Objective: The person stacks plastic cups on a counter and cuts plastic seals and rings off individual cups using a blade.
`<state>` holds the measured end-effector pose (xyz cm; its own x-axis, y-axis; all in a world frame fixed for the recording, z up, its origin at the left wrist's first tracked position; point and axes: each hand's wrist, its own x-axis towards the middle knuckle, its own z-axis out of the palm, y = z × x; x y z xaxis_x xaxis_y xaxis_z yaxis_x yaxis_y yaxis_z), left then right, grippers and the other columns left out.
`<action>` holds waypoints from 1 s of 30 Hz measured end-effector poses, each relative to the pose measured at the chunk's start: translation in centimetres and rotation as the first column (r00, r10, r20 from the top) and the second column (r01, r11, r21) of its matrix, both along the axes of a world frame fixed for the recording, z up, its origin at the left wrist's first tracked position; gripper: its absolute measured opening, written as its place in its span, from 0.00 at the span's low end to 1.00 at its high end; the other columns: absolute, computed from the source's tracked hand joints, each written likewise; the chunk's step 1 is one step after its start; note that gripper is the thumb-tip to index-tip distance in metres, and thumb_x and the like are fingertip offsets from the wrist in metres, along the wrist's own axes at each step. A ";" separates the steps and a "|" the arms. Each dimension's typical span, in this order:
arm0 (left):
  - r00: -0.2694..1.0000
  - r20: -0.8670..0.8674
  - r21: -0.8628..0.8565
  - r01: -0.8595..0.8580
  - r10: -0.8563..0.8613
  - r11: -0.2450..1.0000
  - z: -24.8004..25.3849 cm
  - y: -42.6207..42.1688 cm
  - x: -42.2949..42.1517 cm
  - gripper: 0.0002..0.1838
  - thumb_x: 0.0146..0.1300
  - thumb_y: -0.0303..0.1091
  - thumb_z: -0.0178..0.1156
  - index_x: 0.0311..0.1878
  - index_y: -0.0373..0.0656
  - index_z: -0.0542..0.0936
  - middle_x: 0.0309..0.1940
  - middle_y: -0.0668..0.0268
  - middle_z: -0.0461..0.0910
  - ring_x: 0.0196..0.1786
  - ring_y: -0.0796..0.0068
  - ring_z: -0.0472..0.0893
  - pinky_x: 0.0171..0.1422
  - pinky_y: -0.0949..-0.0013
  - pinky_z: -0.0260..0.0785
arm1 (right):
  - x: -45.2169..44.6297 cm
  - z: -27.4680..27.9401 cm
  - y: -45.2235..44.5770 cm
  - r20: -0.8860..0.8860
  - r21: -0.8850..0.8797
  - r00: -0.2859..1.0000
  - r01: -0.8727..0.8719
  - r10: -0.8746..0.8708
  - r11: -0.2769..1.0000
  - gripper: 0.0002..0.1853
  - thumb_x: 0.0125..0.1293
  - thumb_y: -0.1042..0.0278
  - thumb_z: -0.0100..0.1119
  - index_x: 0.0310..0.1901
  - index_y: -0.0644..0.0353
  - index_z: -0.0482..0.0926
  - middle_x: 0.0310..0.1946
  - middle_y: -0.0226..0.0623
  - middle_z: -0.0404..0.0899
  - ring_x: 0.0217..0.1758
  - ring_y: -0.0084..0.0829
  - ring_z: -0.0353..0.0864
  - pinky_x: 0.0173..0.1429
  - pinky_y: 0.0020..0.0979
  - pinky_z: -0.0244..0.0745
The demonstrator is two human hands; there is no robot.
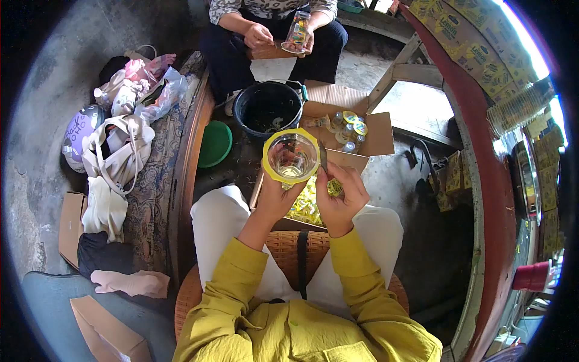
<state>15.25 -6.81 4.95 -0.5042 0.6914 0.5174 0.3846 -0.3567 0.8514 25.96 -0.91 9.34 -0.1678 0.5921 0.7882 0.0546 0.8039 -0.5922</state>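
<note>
A clear cup or jar (291, 158) with a yellow band round its rim faces up in the middle of the view. My left hand (278, 196) is wrapped round its lower part from below. At the cup's right side, my right hand (342, 196) pinches a thin dark blade-like tool (323, 158) close to the yellow rim. Beneath my hands, between my knees, a cardboard box holds many yellow strips (304, 208). What is inside the cup is hard to make out.
Opposite sits a person (274, 36) holding a jar (297, 33). Between us are a black bucket (265, 108), a green lid (215, 143) and a cardboard box (379, 134) of jars. Bags (117, 142) and a helmet (80, 136) lie left; a red-edged shelf (476, 151) stands right.
</note>
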 end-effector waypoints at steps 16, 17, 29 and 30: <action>0.998 -0.053 -0.020 0.031 -0.032 0.999 0.6 0.0 0.3 0.37 0.51 0.23 0.61 0.61 0.34 0.51 0.46 0.58 0.67 0.49 0.71 0.70 0.54 0.69 0.61 | 0.5 0.8 0.0 -0.037 -0.036 0.998 -0.055 0.053 0.998 0.11 0.44 0.85 0.62 0.33 0.67 0.79 0.25 0.41 0.78 0.25 0.30 0.78 0.30 0.24 0.72; 0.995 -0.095 -0.043 0.025 -0.029 0.999 0.9 -0.1 0.3 0.37 0.52 0.23 0.61 0.61 0.34 0.50 0.46 0.59 0.68 0.51 0.70 0.69 0.57 0.68 0.60 | 0.4 0.6 0.0 -0.028 -0.024 0.999 -0.042 0.041 0.999 0.11 0.44 0.85 0.62 0.33 0.67 0.79 0.25 0.41 0.78 0.25 0.30 0.78 0.30 0.24 0.72; 0.995 0.023 -0.047 0.094 -0.093 0.994 0.5 -0.1 0.7 0.37 0.49 0.25 0.63 0.61 0.33 0.54 0.46 0.58 0.68 0.49 0.69 0.71 0.56 0.67 0.62 | 0.6 0.8 0.3 -0.004 -0.036 1.000 -0.005 0.005 0.999 0.11 0.44 0.84 0.62 0.33 0.66 0.79 0.27 0.42 0.78 0.29 0.33 0.79 0.34 0.25 0.73; 0.996 -0.005 -0.054 0.086 -0.087 0.995 0.5 -0.1 0.7 0.37 0.49 0.25 0.63 0.61 0.33 0.54 0.46 0.57 0.68 0.50 0.68 0.71 0.56 0.67 0.62 | 0.7 0.9 0.4 0.002 -0.024 1.000 0.004 -0.004 1.000 0.11 0.44 0.84 0.62 0.33 0.66 0.79 0.27 0.42 0.78 0.29 0.33 0.79 0.34 0.26 0.73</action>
